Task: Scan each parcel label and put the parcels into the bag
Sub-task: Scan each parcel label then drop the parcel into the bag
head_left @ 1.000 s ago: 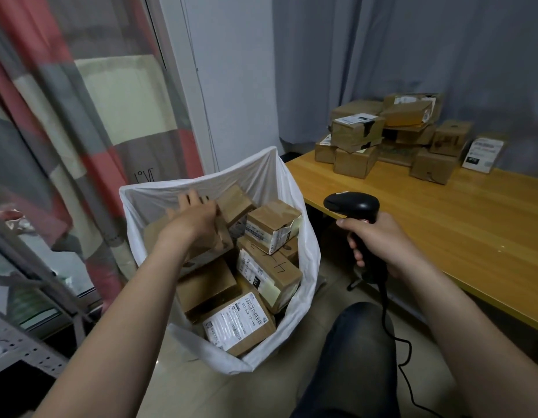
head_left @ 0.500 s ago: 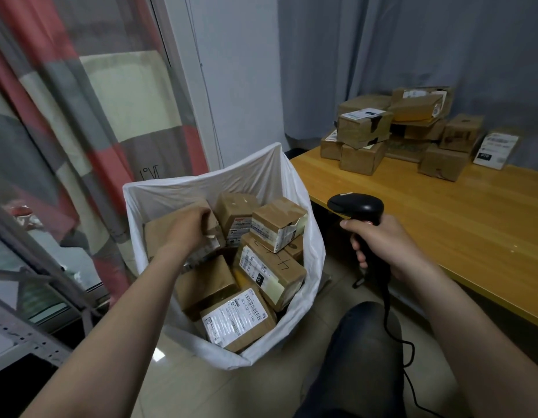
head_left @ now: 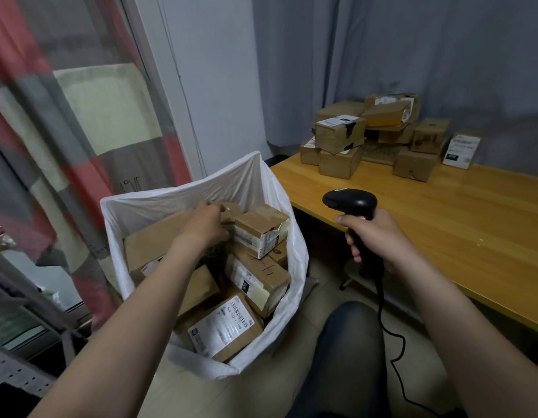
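A white plastic bag (head_left: 255, 179) stands open on the floor, filled with several brown cardboard parcels bearing white labels. My left hand (head_left: 203, 226) reaches into the back of the bag, thumb and fingers curled round a small brown parcel (head_left: 230, 211) next to a taped box (head_left: 260, 230). My right hand (head_left: 374, 236) grips the handle of a black barcode scanner (head_left: 350, 200), held in the air between the bag and the table edge, with its head pointing left. A pile of brown parcels (head_left: 341, 137) sits at the far end of the wooden table (head_left: 442, 224).
A flat white-labelled packet (head_left: 461, 149) leans at the right of the pile. The scanner's black cable (head_left: 391, 339) hangs down past my knee (head_left: 349, 351). A checked curtain (head_left: 65, 131) and a metal rack (head_left: 17, 378) stand to the left; grey curtains hang behind the table.
My left hand has shifted right and deeper toward the back of the bag, closing on the small parcel. The scanner hand has stayed about where it was.
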`<state>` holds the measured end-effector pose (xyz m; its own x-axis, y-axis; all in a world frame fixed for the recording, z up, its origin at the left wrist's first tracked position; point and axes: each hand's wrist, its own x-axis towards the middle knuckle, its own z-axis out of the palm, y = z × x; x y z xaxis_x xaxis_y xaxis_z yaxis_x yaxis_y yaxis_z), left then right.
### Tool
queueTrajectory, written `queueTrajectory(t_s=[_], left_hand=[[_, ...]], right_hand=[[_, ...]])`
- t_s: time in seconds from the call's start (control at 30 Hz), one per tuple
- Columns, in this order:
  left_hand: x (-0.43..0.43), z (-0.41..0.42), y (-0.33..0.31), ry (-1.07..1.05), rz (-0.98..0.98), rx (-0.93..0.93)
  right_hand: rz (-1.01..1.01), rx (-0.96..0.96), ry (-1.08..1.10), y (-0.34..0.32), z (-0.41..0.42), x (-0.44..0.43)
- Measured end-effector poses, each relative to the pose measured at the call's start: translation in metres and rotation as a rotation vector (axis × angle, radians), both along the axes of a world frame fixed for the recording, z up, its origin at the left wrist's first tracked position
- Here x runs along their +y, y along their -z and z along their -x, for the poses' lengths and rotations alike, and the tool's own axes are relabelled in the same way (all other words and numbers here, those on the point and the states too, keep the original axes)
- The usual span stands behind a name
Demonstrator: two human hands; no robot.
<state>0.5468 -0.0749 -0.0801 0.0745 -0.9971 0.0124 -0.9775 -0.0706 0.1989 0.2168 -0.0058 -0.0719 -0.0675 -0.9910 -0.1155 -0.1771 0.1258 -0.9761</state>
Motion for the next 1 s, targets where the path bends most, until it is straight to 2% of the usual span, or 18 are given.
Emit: queueTrajectory(t_s=[0.13,0.33,0.6,1.0], left_hand=[[-0.021,0.042,-0.027,0.05,0.068,-0.048],[-0.062,0.125,-0.059,0.217,0.16,-0.016],[-0.144,0.214,-0.074,0.349,0.126,0.081],[-0.291,0.272,-0.062,0.244,0.076,0.391]], right_hand=[[0.018,0.018,0.078,-0.014,0.024,-0.001],[0.101,0.047,0.227,-0.038,0.071,-0.019],[0.123,0.063,0.269,-0.066,0.115,-0.077],[0.118,0.061,0.26,-0.06,0.142,-0.175]])
